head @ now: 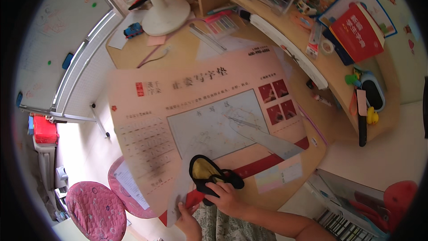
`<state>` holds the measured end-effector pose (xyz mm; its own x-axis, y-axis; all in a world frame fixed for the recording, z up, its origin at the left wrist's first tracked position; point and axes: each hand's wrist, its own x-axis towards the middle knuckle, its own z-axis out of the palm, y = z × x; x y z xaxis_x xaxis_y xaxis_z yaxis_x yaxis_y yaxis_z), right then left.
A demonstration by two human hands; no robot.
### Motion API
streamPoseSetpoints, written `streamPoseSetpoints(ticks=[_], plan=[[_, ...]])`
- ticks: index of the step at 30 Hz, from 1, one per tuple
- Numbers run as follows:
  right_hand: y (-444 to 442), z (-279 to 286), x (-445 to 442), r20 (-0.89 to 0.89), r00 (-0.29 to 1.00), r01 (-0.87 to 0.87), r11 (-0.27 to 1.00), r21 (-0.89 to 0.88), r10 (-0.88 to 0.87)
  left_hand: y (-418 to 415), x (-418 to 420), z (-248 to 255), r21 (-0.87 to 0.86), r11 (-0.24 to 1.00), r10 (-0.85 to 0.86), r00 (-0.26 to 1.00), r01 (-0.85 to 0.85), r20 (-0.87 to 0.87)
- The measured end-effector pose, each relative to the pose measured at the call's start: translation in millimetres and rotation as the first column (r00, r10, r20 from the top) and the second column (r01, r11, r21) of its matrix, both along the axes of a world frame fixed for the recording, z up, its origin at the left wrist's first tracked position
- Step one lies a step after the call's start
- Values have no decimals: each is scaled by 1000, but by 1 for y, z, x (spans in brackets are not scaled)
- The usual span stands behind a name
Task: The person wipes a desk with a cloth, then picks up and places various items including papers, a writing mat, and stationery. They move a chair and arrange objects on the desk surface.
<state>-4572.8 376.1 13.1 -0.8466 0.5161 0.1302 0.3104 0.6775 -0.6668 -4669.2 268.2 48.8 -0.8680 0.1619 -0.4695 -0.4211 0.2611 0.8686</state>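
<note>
A large pink writing mat with a grey panel and printed characters lies over a wooden desk. My right hand grips the strap and toe area of a black cloth shoe with a yellow insole, above the mat's near edge. Black parts just right of that shoe and under my fingers look like a second shoe, partly hidden. My left hand holds the near left edge of the mat, thumb on top. Its other fingers are partly hidden.
A white lamp base, ruler and blue toy stand at the back. A raised shelf curves round the right, bearing a red book and a yellow duck. Pink padded seats are at lower left.
</note>
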Motion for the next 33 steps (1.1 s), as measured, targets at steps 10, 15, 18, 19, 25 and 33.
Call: streamPoseSetpoints(ticks=[10, 15, 18, 19, 25, 33], plan=[[162, -25, 119, 82, 694, 654, 674, 343, -716, -10, -12, 11, -22, 999, -30, 999, 30, -28], [194, -2, 140, -22, 596, 764, 559, 322, -803, -7, -11, 7, 14, 1000, 9, 999, -8, -49], [142, 16, 84, -22, 752, 637, 717, 284, -659, -11, -11, 1, -17, 1000, 9, 997, -11, -73], [118, 9, 69, -32, 835, 543, 813, 210, -550, -18, -14, -5, -49, 999, -19, 999, 17, -31], [86, -26, 59, -27, 958, 286, 954, 84, -285, -24, -26, -8, -80, 995, -58, 998, 58, -2], [179, -28, 138, -35, 733, 653, 688, 315, -680, -14, -30, 8, -95, 995, 3, 999, 2, 53]])
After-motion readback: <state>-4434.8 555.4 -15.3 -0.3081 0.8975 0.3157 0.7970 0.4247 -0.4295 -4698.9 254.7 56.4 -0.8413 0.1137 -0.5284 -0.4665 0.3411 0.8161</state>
